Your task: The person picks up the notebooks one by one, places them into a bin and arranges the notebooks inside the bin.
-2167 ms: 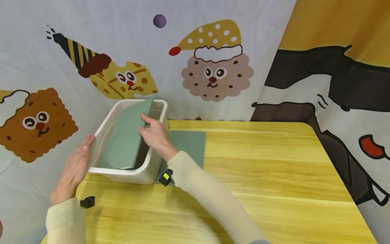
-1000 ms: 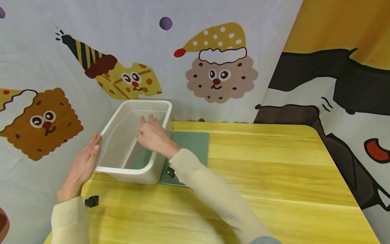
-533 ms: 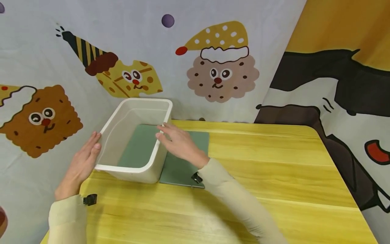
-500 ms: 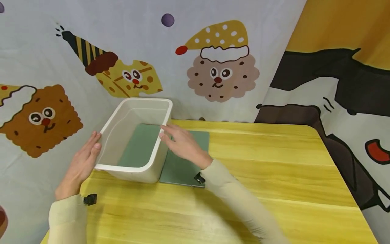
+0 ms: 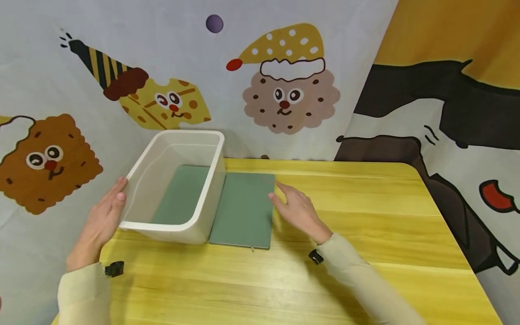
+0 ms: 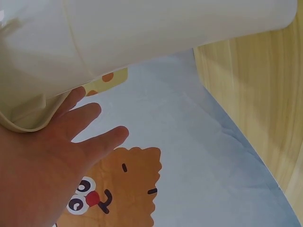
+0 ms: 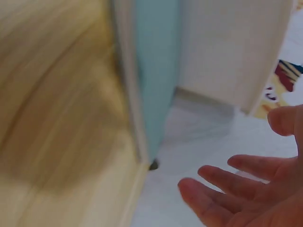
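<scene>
A white plastic bin (image 5: 207, 221) stands at the table's left, tilted slightly in view. One green notebook (image 5: 183, 194) lies flat on its bottom. Right beside the bin, another green notebook (image 5: 245, 210) lies on the table, a small ribbon-like end poking from its front edge; whether it is a single one or a stack I cannot tell. My left hand (image 5: 101, 219) rests against the bin's left rim, fingers fairly straight, as the left wrist view also shows. Just past the table notebook's right edge hovers my right hand (image 5: 298, 210), fingers loosely extended, holding nothing.
The wooden table (image 5: 365, 216) extends to the right and toward me. A cartoon-printed cloth (image 5: 239, 113) hangs directly behind the bin and along the left side. Black wrist cameras sit on both cuffs.
My right hand lowered a green notebook into the bin and let go of it. It then moved out rightward, past the notebook on the table. My left hand stayed on the bin.
</scene>
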Demonstrator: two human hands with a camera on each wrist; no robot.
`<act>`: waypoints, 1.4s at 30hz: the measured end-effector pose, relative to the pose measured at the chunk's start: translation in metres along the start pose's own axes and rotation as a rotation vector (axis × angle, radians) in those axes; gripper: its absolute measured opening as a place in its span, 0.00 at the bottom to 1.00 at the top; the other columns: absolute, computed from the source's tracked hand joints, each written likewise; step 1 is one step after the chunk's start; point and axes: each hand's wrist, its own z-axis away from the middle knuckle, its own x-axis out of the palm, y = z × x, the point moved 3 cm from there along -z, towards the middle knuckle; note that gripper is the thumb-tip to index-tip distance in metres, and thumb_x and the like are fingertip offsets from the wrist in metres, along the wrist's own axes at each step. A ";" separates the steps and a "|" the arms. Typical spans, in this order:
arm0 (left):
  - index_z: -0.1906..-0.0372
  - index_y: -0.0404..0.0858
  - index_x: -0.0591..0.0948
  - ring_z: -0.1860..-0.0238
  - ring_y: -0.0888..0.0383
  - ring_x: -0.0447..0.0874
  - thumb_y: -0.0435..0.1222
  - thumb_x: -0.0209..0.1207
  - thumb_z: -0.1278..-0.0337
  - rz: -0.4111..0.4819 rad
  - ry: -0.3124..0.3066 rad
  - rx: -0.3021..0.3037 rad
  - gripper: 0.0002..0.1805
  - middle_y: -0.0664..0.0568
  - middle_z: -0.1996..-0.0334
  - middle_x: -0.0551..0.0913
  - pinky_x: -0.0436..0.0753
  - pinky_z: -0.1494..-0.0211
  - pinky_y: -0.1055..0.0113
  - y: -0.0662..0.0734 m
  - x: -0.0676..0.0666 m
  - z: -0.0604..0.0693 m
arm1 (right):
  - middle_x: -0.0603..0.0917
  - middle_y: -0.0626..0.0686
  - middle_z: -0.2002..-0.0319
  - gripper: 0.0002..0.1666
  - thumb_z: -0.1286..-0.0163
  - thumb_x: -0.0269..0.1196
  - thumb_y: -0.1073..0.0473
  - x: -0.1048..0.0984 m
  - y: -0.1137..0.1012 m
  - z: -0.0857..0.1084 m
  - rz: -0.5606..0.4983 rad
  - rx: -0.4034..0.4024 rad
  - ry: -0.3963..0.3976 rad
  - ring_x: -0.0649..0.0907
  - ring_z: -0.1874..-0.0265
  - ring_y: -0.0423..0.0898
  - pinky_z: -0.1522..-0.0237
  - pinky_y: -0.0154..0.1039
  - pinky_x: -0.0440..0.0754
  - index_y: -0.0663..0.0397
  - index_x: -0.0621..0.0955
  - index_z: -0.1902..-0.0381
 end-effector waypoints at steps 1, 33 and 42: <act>0.16 0.41 0.51 0.22 0.25 0.44 0.45 0.28 0.14 0.001 0.001 0.001 0.31 0.42 0.17 0.46 0.41 0.25 0.26 -0.001 -0.001 0.001 | 0.74 0.60 0.28 0.38 0.19 0.52 0.38 -0.001 0.006 0.001 0.014 0.018 0.012 0.75 0.30 0.61 0.33 0.61 0.74 0.57 0.69 0.23; 0.16 0.41 0.54 0.24 0.22 0.48 0.47 0.29 0.14 0.008 0.029 0.032 0.31 0.38 0.18 0.50 0.46 0.27 0.24 -0.001 0.003 0.002 | 0.47 0.66 0.18 0.46 0.20 0.51 0.52 0.060 0.002 0.011 -0.467 0.285 -0.180 0.50 0.19 0.61 0.21 0.57 0.50 0.69 0.44 0.18; 0.16 0.42 0.54 0.24 0.21 0.49 0.47 0.30 0.14 0.000 0.031 0.015 0.31 0.39 0.18 0.50 0.47 0.28 0.23 -0.001 0.001 0.000 | 0.66 0.72 0.26 0.45 0.29 0.56 0.64 0.059 0.010 0.000 -0.803 0.409 -0.003 0.71 0.29 0.62 0.34 0.59 0.74 0.66 0.53 0.18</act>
